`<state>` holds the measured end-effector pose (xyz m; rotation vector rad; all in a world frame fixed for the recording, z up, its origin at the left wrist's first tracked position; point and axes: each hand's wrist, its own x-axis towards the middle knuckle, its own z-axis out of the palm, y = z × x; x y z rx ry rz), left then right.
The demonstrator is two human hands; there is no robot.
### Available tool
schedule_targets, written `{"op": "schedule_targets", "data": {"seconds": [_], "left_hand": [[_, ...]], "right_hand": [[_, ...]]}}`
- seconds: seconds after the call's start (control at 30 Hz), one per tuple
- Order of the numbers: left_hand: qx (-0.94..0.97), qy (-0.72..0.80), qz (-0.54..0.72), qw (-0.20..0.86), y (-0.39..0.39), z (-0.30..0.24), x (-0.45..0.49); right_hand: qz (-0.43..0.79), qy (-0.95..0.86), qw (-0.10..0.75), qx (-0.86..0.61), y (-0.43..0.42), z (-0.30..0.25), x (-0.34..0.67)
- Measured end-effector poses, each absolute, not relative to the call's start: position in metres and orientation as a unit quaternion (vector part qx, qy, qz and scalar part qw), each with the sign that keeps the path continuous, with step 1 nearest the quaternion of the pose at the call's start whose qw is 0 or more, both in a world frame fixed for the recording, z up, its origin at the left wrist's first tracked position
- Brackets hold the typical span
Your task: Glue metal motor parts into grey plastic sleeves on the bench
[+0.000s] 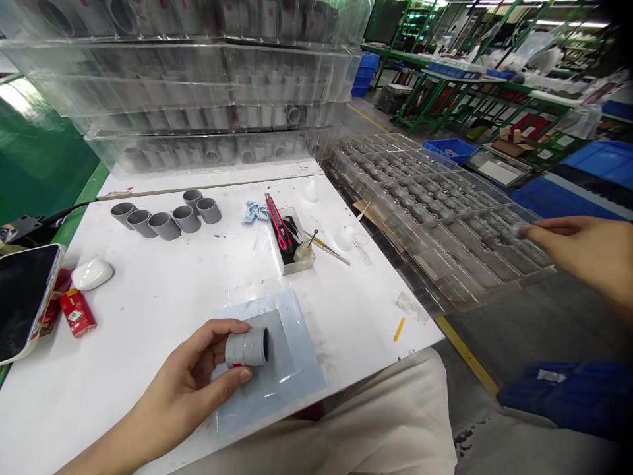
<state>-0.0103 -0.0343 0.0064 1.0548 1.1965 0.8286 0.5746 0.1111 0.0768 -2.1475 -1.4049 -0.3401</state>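
Grey PVC coupling (247, 347), gripped securely around its barrel by the curled fingers and thumb of the left hand (190, 376) above a pale blue mat (297, 369) on the table (148, 310), open end left unobstructed; right hand (578, 254) pinching a small blurred item (518, 229) over a clear plastic tray (435, 224).

This is a big factory workshop. Short grey pipe pieces (165, 225) sit on a white work table (148, 316), and many more fill tall stacks of clear plastic trays (198, 86). A red box cutter (278, 223) lies on the table too. Long green metal benches (445, 99) stand in rows at the back. Blue bins (598, 161) sit around, and a yellow line (467, 353) runs along the grey floor (534, 316).
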Motion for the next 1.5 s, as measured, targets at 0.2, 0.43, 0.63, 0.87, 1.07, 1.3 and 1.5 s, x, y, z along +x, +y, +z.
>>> {"op": "schedule_targets", "data": {"seconds": [0.2, 0.43, 0.63, 0.87, 1.07, 1.3, 1.5], "left_hand": [[0.491, 0.550, 0.345, 0.581, -0.035, 0.004, -0.011], [0.528, 0.547, 0.339, 0.554, -0.035, 0.006, -0.012], [0.522, 0.538, 0.334, 0.572, -0.036, 0.005, -0.013], [0.508, 0.538, 0.344, 0.578, -0.036, 0.008, -0.011], [0.488, 0.552, 0.325, 0.593, -0.037, 0.008, -0.015], [0.484, 0.536, 0.348, 0.598, -0.036, 0.008, -0.014], [0.535, 0.476, 0.367, 0.593, -0.032, 0.001, -0.018]], "right_hand": [[0.065, -0.761, 0.202, -0.612, 0.043, 0.050, 0.426], [0.165, -0.862, 0.198, -0.437, 0.025, 0.033, 0.340], [0.132, -0.858, 0.197, -0.456, 0.023, 0.039, 0.352], [0.075, -0.853, 0.127, -0.501, 0.022, 0.038, 0.332], [0.103, -0.837, 0.116, -0.525, 0.023, 0.044, 0.317], [0.415, -0.679, 0.373, -0.477, -0.013, 0.027, 0.263], [0.503, -0.583, 0.451, -0.451, -0.032, 0.008, 0.229]]}}
